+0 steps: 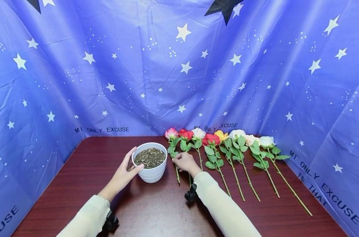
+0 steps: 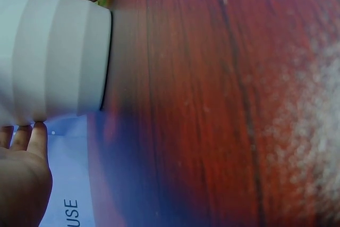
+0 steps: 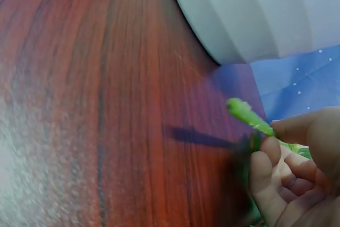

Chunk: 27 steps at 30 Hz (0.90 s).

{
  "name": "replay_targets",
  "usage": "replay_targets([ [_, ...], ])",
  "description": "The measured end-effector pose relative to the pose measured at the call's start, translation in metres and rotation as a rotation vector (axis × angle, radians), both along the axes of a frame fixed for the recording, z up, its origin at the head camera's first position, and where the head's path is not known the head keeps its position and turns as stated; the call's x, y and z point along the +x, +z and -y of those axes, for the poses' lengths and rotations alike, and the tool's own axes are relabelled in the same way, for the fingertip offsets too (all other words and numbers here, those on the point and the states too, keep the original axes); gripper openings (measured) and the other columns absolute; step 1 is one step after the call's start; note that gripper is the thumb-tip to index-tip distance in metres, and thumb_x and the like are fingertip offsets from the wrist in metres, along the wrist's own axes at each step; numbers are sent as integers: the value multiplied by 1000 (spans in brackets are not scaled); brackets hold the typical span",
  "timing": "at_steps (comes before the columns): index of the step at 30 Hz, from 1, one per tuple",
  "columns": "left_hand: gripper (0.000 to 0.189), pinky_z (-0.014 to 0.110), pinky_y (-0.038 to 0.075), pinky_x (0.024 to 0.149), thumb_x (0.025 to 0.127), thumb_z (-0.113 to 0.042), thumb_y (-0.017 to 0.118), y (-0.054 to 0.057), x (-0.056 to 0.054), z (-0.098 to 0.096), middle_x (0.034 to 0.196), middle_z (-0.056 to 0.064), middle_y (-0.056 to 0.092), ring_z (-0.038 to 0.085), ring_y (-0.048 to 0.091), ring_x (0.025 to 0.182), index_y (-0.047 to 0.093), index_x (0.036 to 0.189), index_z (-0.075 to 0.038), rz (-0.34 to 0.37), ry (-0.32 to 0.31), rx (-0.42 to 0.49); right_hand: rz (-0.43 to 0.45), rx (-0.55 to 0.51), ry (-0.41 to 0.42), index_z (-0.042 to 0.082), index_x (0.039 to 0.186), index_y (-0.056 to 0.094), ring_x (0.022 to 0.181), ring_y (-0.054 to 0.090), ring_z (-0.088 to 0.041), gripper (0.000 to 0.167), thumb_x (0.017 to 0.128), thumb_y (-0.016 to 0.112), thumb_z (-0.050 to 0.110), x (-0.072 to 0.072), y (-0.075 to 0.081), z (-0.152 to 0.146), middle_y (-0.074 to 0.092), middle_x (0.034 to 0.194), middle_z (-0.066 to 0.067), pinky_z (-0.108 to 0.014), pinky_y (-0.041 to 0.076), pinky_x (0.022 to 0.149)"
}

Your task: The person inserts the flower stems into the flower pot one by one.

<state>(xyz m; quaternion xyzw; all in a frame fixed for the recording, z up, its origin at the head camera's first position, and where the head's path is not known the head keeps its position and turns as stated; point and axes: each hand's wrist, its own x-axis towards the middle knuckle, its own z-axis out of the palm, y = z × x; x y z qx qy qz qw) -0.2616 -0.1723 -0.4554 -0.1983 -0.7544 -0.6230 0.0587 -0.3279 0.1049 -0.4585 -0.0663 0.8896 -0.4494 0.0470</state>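
A white ribbed flower pot [image 1: 152,176] filled with dark soil [image 1: 151,158] stands left of a row of roses. My left hand [image 1: 124,174] is at the pot's left side, thumb by the front rim. In the left wrist view, its straight fingers [image 2: 37,142] touch the pot's wall. Just right of the pot, my right hand [image 1: 186,163] pinches the green stem of the pink rose [image 1: 171,133] between thumb and fingertips. The right wrist view shows the cut stem end [image 3: 247,115] sticking out past the fingers, with its shadow on the table.
Right of the held rose lie a red rose [image 1: 185,134], a white rose [image 1: 198,133], another red rose [image 1: 211,139], a yellow rose [image 1: 220,135] and several pale roses [image 1: 266,141]. The dark red wooden table [image 1: 87,164] ends at a blue star-printed cloth [image 1: 143,82].
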Motion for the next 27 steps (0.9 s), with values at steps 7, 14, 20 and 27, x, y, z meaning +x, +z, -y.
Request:
replay_targets([
  [7, 76, 41, 29, 112, 98, -12, 66, -1, 0, 1, 160, 19, 27, 38, 31, 142, 21, 160, -16, 0, 5, 2, -43, -27, -45, 5, 98, 73, 51, 59, -11, 22, 97, 66, 25, 0, 3, -1, 62, 64, 1, -28, 56, 52],
  [14, 76, 39, 29, 113, 98, -12, 66, -1, 0, 1, 160, 18, 26, 40, 31, 142, 21, 160, -17, 6, -1, 6, -100, -8, -80, 7, 100, 72, 47, 57, -12, 23, 98, 64, 28, 4, 9, -3, 58, 62, 2, -26, 50, 52],
  [20, 76, 18, 34, 106, 98, -10, 66, -2, 0, 1, 160, 19, 27, 40, 34, 141, 22, 160, -16, -1, 0, 15, -109, -59, -76, 6, 104, 71, 49, 55, -12, 24, 99, 63, 28, 9, 17, -2, 57, 66, 3, -25, 48, 52],
  [27, 77, 14, 34, 103, 97, -10, 66, -1, 0, 0, 159, 19, 26, 42, 35, 139, 22, 160, -16, 3, -2, 22, -155, -110, -80, 7, 106, 70, 58, 53, -11, 24, 98, 63, 28, 14, 23, -1, 56, 71, 3, -27, 46, 60],
])
